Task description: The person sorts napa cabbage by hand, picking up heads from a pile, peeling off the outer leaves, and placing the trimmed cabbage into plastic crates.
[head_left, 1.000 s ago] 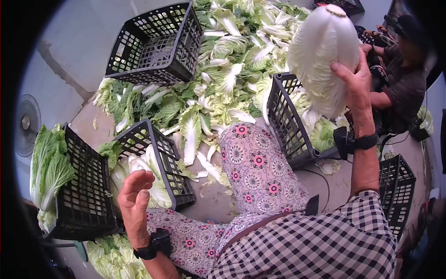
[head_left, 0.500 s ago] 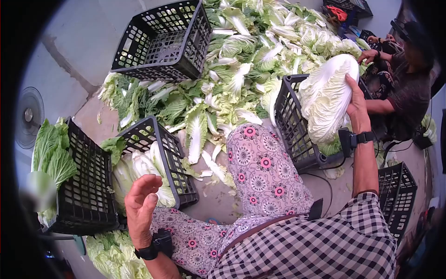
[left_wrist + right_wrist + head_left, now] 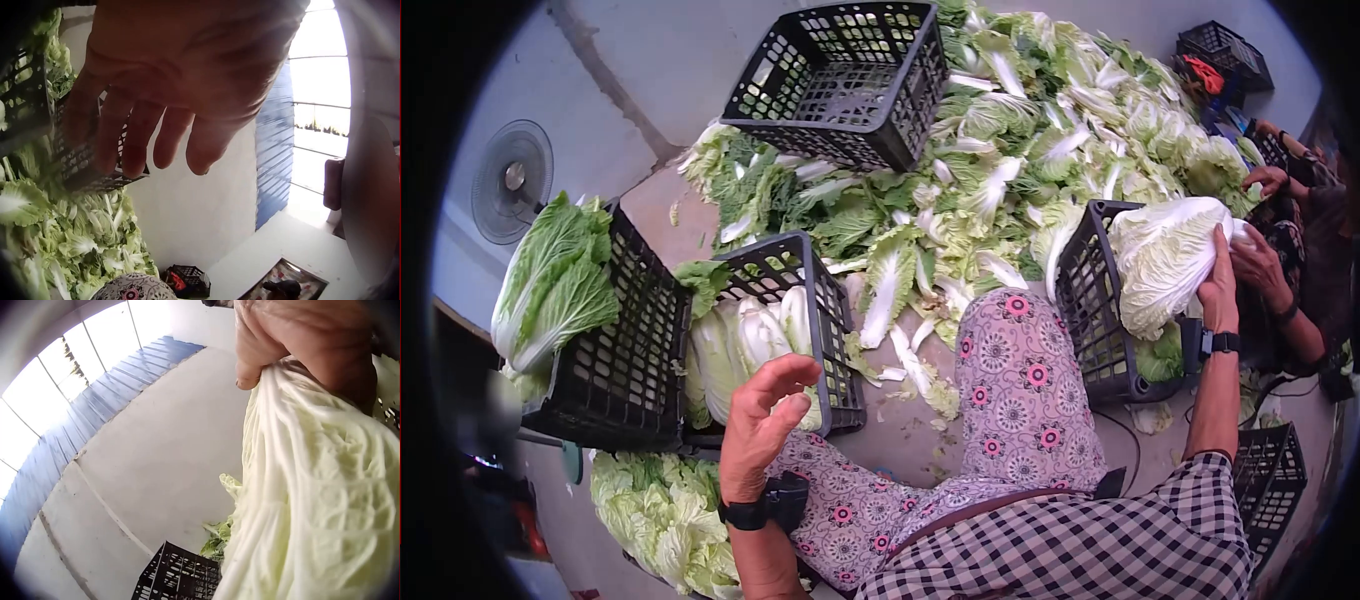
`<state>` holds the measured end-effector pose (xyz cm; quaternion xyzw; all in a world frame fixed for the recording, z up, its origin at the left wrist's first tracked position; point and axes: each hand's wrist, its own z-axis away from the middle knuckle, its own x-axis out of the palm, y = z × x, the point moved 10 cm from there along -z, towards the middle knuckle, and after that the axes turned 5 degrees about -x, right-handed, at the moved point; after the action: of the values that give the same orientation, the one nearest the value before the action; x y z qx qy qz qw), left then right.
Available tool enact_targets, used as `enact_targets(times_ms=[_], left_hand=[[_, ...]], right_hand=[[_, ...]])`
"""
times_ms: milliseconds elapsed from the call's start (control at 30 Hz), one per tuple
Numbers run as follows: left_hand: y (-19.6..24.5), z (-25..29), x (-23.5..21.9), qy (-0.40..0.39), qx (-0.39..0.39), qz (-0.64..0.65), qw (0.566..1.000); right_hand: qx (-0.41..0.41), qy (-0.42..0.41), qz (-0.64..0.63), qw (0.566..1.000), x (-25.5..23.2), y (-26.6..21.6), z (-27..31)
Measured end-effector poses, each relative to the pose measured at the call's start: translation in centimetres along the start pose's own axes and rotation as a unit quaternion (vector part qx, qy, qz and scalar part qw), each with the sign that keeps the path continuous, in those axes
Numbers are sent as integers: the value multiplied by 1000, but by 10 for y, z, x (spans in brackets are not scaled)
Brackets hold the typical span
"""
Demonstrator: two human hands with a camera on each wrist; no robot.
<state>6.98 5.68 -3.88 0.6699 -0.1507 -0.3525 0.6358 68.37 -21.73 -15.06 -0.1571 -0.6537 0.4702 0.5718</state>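
In the head view my right hand (image 3: 1220,290) grips a pale cabbage (image 3: 1165,262) by its base end, over the right black crate (image 3: 1090,300). The right wrist view shows the same cabbage (image 3: 312,487) hanging large below my hand (image 3: 306,344), its far end out of frame. My left hand (image 3: 762,420) is raised with nothing in it, fingers relaxed and slightly bent, in front of the left crate (image 3: 840,350), which holds several cabbages (image 3: 760,335). In the left wrist view the left hand (image 3: 181,69) hangs with fingers spread.
An upper black crate (image 3: 900,110) sits on a large heap of loose leaves (image 3: 1000,190). A tilted crate (image 3: 630,350) with a green cabbage (image 3: 555,290) stands at left, near a fan (image 3: 513,178). Another person (image 3: 1300,260) sits at right; more cabbages (image 3: 670,520) lie lower left.
The cabbage in my right hand has come down from upright to lying tilted above the right crate. The head view has turned, shifting the scene rightward. My left hand still holds nothing.
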Motion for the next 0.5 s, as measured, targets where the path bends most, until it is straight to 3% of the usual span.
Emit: enact_targets(times_ms=[67, 200, 267, 333, 367, 400, 467, 500], left_hand=[[-1, -1, -1, -3, 0, -9, 1000], [-1, -3, 4, -22, -2, 1, 1000], [-2, -4, 8, -36, -2, -7, 999], [-1, -3, 6, -29, 1, -29, 999], [1, -2, 6, -30, 0, -39, 999], [2, -2, 6, -31, -1, -51, 998], [-2, -1, 6, -45, -24, -39, 998], [-1, 0, 4, -44, -33, -43, 998]], right_hand=[[18, -21, 11, 1000, -2, 15, -1], [154, -24, 96, 983, -54, 82, -17], [72, 73, 334, 937, -84, 83, -14], [41, 41, 396, 916, -120, 109, -38], [69, 59, 430, 898, -95, 103, -21], [71, 5, 421, 904, -83, 105, -26], [-77, 14, 628, 774, -147, 104, -102], [-60, 18, 659, 749, -142, 99, -99]])
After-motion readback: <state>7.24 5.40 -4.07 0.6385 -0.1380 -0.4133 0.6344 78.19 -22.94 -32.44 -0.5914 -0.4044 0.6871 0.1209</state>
